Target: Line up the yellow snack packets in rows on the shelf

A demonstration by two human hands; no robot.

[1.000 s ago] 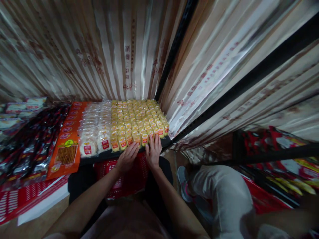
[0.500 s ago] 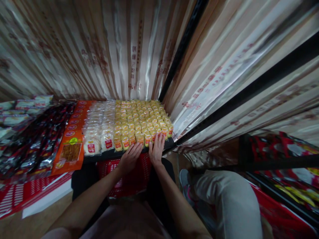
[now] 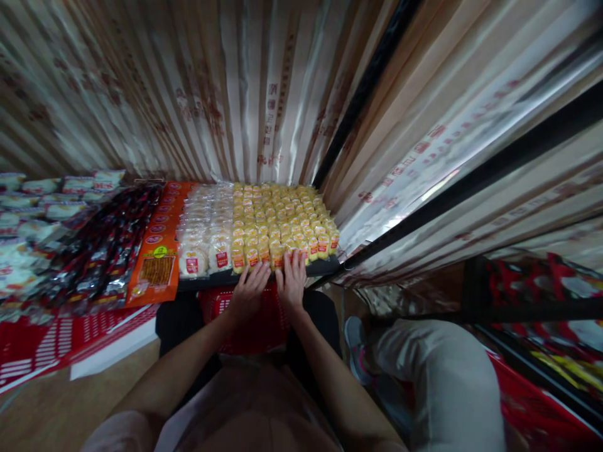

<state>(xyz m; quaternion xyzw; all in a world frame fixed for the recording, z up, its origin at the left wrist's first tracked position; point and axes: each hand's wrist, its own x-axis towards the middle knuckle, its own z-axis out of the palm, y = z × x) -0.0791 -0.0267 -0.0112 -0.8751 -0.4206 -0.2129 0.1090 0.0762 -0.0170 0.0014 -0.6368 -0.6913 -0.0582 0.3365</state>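
Observation:
Rows of small yellow snack packets [image 3: 282,220] with red labels fill the right part of a dark shelf [image 3: 207,282]. My left hand [image 3: 249,290] lies with its fingers stretched against the front row of those packets. My right hand [image 3: 292,280] rests beside it, fingers spread flat on the front packets. Neither hand holds anything. To the left of the yellow rows stand clear bags of pale round cakes [image 3: 207,226] with red labels.
Orange packs [image 3: 157,251] and dark red-and-black packets [image 3: 98,251] lie further left. A red basket [image 3: 254,323] sits below the shelf edge under my arms. Hanging plastic strips [image 3: 264,94] fill the back. Another person's leg in light trousers [image 3: 443,376] stands at the right.
Both hands have stayed pressed at the front row of yellow packets, shifting slightly left along it. The view has moved, so the shelf sits further right in the picture.

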